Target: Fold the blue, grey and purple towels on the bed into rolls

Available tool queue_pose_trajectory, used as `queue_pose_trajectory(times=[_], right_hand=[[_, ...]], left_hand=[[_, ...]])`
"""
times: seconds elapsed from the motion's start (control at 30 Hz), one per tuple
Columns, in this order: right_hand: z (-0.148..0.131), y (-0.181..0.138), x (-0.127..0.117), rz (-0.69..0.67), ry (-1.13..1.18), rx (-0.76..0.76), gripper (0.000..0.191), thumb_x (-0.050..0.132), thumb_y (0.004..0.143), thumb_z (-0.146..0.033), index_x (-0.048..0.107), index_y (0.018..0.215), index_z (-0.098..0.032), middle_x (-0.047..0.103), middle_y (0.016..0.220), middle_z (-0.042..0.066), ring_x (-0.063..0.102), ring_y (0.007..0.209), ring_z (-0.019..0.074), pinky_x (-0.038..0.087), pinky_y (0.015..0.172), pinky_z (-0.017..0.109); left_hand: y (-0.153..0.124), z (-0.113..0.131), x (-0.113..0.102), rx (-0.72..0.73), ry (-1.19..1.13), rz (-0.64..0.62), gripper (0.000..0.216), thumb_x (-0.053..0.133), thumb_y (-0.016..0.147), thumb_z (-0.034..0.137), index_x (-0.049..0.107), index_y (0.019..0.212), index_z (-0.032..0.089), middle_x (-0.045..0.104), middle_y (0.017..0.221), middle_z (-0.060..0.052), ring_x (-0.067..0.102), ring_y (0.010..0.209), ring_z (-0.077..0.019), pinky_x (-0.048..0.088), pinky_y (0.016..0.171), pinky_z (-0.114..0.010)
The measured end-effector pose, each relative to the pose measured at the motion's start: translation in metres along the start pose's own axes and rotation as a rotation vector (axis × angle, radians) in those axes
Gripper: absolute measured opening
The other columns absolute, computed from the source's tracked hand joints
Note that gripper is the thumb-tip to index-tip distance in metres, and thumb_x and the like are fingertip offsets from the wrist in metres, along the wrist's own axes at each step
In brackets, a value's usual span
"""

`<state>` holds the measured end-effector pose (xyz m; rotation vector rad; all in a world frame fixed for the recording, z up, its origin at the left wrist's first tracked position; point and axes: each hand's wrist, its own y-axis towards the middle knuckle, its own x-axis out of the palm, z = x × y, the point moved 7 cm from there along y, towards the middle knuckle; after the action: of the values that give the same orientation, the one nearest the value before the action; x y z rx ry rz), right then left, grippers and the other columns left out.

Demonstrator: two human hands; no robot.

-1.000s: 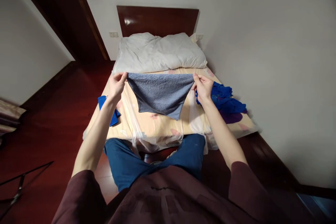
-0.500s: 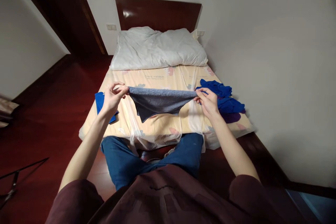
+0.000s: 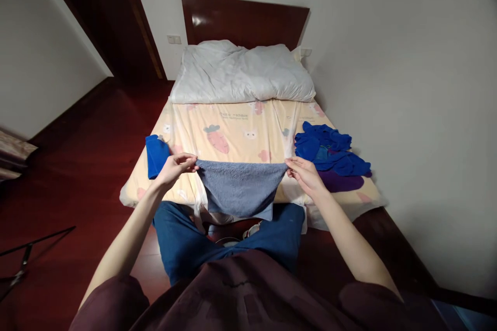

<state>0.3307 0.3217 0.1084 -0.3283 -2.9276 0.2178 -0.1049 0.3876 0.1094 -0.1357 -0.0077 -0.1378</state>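
A grey-blue towel hangs stretched between my hands over the front edge of the bed. My left hand pinches its upper left corner, and my right hand pinches the upper right one. The top edge is pulled nearly straight, while the lower edge droops toward my knees. Just beyond my left hand lies a folded blue cloth. To the right of my right hand, a crumpled heap of blue cloths rests with a purple cloth partly under it.
The bed has a cream sheet with carrot prints. A white quilt is bunched against the dark headboard. A wall runs along the right. On the floor at the left is a thin black stand.
Both hands have come lower and closer to me with the towel. Its lower part has swung from the far side toward me, so its flat face now shows. The view has shifted slightly.
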Motion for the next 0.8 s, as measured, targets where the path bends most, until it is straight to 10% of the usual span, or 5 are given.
queue_pose_trajectory(times=[0.13,0.3,0.5,0.63,0.8], right_hand=[[0.005,0.060,0.014,0.031,0.059,-0.024,0.049,0.100,0.050,-0.039,0.070,0.080,-0.016,0.067,0.069,-0.003,0.058,0.054,0.0048,0.047,0.049,0.014],[-0.036,0.123,0.022,0.210,-0.079,-0.232,0.042,0.096,0.060,-0.039,0.066,0.077,-0.016,0.064,0.060,-0.004,0.056,0.050,0.0059,0.048,0.049,0.016],[-0.092,0.110,0.016,0.167,-0.174,-0.661,0.041,0.088,0.071,-0.051,0.068,0.085,-0.018,0.067,0.068,-0.002,0.061,0.056,0.0098,0.050,0.053,0.020],[-0.038,0.087,-0.002,0.126,-0.294,-0.611,0.041,0.084,0.073,-0.054,0.071,0.086,-0.018,0.071,0.077,0.003,0.062,0.060,0.0119,0.049,0.052,0.022],[0.136,0.060,-0.015,0.060,-0.360,-0.166,0.052,0.083,0.061,-0.064,0.067,0.079,-0.018,0.073,0.077,0.007,0.067,0.069,0.0178,0.052,0.059,0.027]], left_hand=[[0.057,-0.002,0.007,0.045,0.035,0.027,0.048,0.090,0.069,0.049,0.071,0.092,0.012,0.072,0.082,-0.007,0.072,0.071,-0.0180,0.059,0.065,-0.029],[0.119,0.057,0.009,0.271,0.126,0.158,0.040,0.081,0.082,0.043,0.069,0.104,0.013,0.070,0.081,-0.003,0.066,0.063,-0.0127,0.050,0.056,-0.024],[0.104,0.112,0.000,0.717,0.267,0.209,0.038,0.072,0.091,0.045,0.072,0.112,0.013,0.073,0.089,-0.003,0.059,0.066,-0.0089,0.046,0.057,-0.024],[0.072,0.049,-0.002,0.655,0.336,0.178,0.034,0.072,0.090,0.047,0.074,0.107,0.017,0.071,0.086,-0.002,0.063,0.072,-0.0115,0.050,0.063,-0.025],[0.047,-0.132,0.006,0.240,0.356,0.148,0.044,0.076,0.078,0.048,0.067,0.109,0.017,0.072,0.094,-0.006,0.067,0.078,-0.0161,0.051,0.064,-0.025]])
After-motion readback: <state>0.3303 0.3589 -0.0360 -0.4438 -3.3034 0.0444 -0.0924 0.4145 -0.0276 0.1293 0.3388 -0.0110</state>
